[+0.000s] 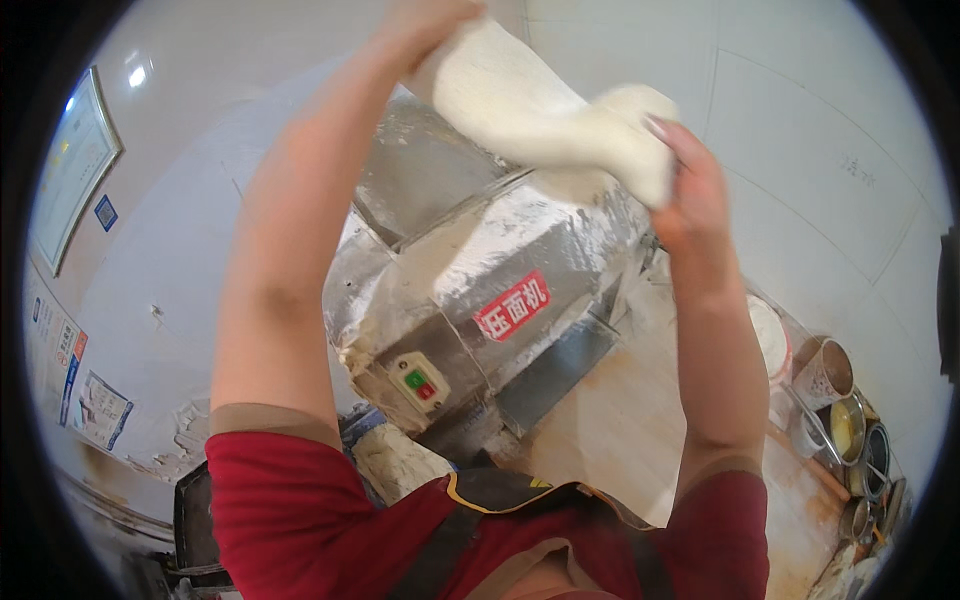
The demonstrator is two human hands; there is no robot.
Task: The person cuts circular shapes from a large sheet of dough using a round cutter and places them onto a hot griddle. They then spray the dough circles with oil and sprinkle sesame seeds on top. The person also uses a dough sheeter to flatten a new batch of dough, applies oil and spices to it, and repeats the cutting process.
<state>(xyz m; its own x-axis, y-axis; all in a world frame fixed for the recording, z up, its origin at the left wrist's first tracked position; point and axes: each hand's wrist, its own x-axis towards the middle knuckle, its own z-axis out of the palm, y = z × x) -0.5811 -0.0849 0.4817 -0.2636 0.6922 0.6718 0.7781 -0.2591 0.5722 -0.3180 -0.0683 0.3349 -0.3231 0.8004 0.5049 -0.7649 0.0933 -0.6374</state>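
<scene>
A thick slab of pale dough (517, 105) is held up in the air between my two hands. My left hand (439, 30) grips its far end, near the top of the view, partly cut off and blurred. At the other end, my right hand (694, 176) is closed on a folded-over part of the dough. Below the dough stands a floury metal dough-pressing machine (525, 262) with a red label. Its front carries a switch plate (418, 382) with a green and a red button. A sloping metal tray (435, 161) forms its upper back part.
Along the right wall stand a white tub (769, 337), a cup (825, 371), a bowl with yellow contents (846, 429) and a rolling pin (817, 469). A floured worktop (600, 427) lies right of the machine. A framed sheet (82, 172) hangs on the left wall.
</scene>
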